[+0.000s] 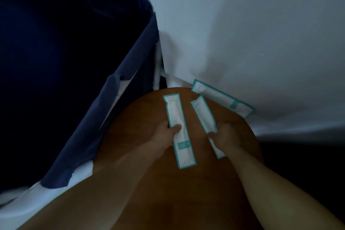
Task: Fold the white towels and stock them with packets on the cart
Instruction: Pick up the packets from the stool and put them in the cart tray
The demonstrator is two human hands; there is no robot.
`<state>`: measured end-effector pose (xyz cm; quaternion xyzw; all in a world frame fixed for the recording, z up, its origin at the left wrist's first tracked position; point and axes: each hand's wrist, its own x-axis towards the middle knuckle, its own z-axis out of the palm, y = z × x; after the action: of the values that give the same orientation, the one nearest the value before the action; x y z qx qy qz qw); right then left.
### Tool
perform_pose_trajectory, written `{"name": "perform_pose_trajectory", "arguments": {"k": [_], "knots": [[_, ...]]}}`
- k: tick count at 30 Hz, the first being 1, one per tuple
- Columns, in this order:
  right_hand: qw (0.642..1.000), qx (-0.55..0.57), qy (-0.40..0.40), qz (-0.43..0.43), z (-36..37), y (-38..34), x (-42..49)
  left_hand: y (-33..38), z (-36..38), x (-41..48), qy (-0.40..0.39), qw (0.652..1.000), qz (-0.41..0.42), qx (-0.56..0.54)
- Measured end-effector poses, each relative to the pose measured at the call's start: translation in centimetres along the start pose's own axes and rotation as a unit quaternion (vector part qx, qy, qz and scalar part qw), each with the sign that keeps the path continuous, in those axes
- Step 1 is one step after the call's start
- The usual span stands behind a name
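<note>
Three long white packets with teal borders are in view over a brown wooden surface. My left hand pinches the left packet near its middle, thumb on top. My right hand grips the middle packet low down, its lower end sticking out under the hand. A third packet lies untouched at the far right, against a large white cloth. No folded towel is plainly visible.
A dark blue fabric bag with a hemmed rim hangs to the left, white lining showing at its lower edge. A white pole stands between bag and white cloth. The scene is dim.
</note>
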<state>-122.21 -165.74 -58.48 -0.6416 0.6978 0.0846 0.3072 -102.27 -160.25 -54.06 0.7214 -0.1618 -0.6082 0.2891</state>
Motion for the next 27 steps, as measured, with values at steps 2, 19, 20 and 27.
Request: {"name": "perform_pose_trajectory", "arguments": {"k": [2, 19, 20, 27], "knots": [[0.998, 0.053, -0.039, 0.01, 0.2, -0.3, -0.9, 0.1, -0.3, -0.5, 0.017, 1.0, 0.003, 0.014], [0.889, 0.457, 0.021, 0.018, -6.2, -7.2, -14.4, 6.6, -6.3, -13.6, 0.025, 0.992, 0.121, 0.032], [0.882, 0.47, 0.034, 0.02, -6.8, -7.2, -15.7, 6.8, -6.5, -14.5, 0.014, 0.991, 0.13, 0.028], [0.793, 0.602, 0.087, 0.04, -10.1, -9.4, -27.1, 7.5, -8.4, -21.9, -0.078, 0.973, 0.211, 0.06]]}}
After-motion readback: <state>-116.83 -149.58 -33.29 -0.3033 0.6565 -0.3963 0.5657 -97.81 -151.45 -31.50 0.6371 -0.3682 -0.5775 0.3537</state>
